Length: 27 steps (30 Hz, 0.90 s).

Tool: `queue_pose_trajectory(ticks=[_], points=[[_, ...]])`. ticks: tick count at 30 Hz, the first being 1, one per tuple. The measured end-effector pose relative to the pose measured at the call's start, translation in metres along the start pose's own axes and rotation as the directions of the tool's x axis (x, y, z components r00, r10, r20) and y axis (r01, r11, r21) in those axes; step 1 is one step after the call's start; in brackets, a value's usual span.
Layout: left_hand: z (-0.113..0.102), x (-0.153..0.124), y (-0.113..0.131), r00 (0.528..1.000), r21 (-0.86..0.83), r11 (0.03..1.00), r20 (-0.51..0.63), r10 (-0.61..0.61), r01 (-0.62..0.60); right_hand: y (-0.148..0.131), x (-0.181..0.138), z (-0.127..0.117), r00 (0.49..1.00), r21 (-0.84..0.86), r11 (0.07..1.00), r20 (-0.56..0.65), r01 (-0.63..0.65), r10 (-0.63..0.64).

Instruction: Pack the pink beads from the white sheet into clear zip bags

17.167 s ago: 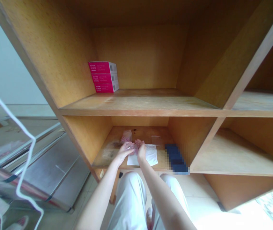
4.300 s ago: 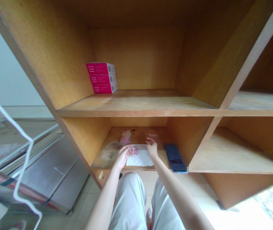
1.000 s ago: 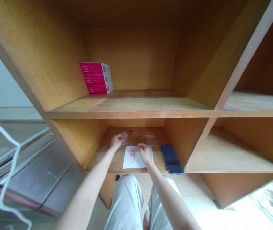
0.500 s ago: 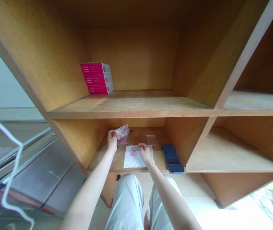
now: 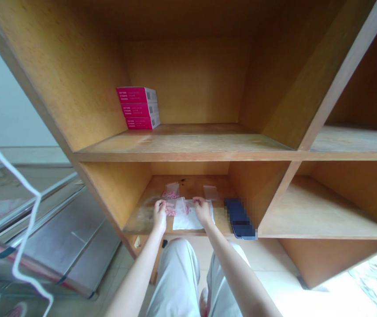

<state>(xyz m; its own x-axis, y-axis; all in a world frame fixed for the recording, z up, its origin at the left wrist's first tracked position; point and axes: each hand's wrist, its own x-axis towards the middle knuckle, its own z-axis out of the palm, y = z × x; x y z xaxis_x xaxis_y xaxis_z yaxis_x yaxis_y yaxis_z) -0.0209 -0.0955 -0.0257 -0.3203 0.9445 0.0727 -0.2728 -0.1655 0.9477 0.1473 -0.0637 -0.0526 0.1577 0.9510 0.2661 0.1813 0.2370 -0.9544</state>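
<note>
My left hand (image 5: 160, 213) is closed on the left edge of a small clear bag of pink pieces (image 5: 177, 207), held just above the lower shelf (image 5: 142, 218). My right hand (image 5: 203, 210) has its fingers bent, with the tips on the top right of a white paper (image 5: 188, 221) that lies flat on that shelf. The bag hangs between the two hands, over the paper's left part. Behind it lie a second bag with pink pieces (image 5: 171, 191) and an empty clear bag (image 5: 210, 192).
A dark phone (image 5: 239, 219) lies to the right of the paper by the compartment wall. Three pink boxes (image 5: 138, 108) are stacked at the back left of the upper shelf (image 5: 191, 147). A metal frame (image 5: 59, 229) and a white wire (image 5: 16, 185) are at the left.
My left hand reached to the back of the shelf, lifted a bag of pink pieces, and now holds a bag low beside the paper. My right hand stayed on the paper.
</note>
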Motion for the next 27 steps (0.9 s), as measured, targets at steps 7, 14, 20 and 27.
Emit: queue_pose_trajectory(ticks=[7,14,20,27], points=[[-0.001,-0.003,-0.001,1.0,0.096,0.995,-0.009,0.021,-0.02,-0.008,-0.002,0.0,1.0,0.067,0.998,0.0,0.012,-0.012],[-0.002,-0.004,-0.003,0.998,0.086,0.995,-0.026,0.054,-0.051,-0.036,-0.011,-0.002,0.967,0.017,0.973,0.11,0.229,-0.23],[-0.002,-0.004,-0.002,0.998,0.12,0.992,-0.045,0.042,-0.036,-0.052,-0.015,0.007,0.916,-0.032,0.967,0.331,0.251,-0.227],[-0.006,-0.006,-0.002,0.991,0.17,0.978,-0.035,0.131,-0.123,-0.056,-0.014,0.023,0.961,-0.052,0.987,0.244,0.15,-0.133]])
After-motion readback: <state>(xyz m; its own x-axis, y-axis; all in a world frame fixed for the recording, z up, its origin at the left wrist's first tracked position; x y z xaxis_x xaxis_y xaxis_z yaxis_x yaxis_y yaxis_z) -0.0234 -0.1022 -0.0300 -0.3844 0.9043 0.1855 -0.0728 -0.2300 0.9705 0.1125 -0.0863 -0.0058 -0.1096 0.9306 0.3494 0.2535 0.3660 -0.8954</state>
